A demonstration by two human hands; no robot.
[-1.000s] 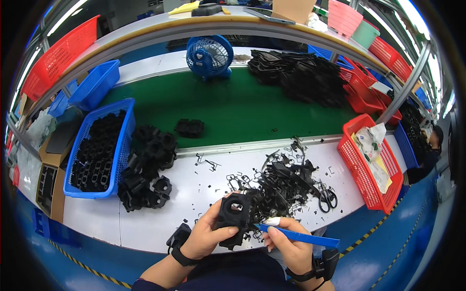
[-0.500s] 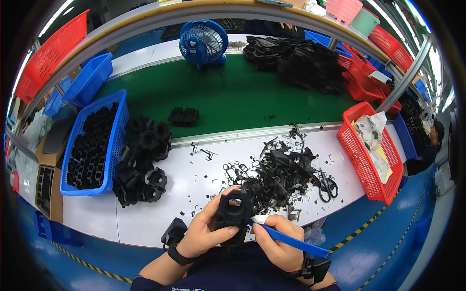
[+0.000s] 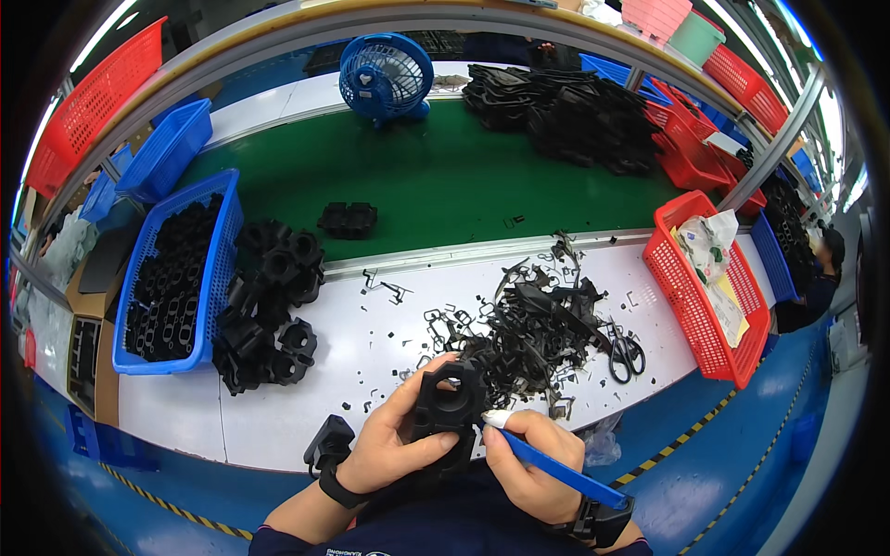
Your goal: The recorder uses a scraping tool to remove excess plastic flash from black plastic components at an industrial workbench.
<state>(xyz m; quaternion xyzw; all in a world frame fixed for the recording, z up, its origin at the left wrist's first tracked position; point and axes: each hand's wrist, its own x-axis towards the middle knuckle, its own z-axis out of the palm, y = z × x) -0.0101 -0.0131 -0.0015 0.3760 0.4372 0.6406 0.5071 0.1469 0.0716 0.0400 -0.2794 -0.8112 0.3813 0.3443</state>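
Observation:
A black moulded part [image 3: 471, 394] with a large round opening is held upright by my left hand [image 3: 391, 447]. The thumb presses on its front and the fingers wrap round its far side. My right hand [image 3: 533, 471] is closed round a slim blue-handled tool [image 3: 573, 475], pointed at the part's right side. The working tip is too small to make out, and a white cover sits on one of that hand's fingertips. Just beyond both hands lies a heap of black plastic scraps [image 3: 528, 324].
Black-handled scissors [image 3: 626, 354] lie right of the scraps. Similar black parts [image 3: 278, 264] are piled beside a blue basket [image 3: 229, 250] at left. A red basket [image 3: 672, 287] with wrappers stands at right. Behind are a green surface [image 3: 436, 176], a blue fan [image 3: 385, 79] and stacked dark pieces [image 3: 593, 120].
The outer end of the blue-handled tool has dipped lower as my right hand tilts slightly. My left hand keeps the black part in nearly the same place.

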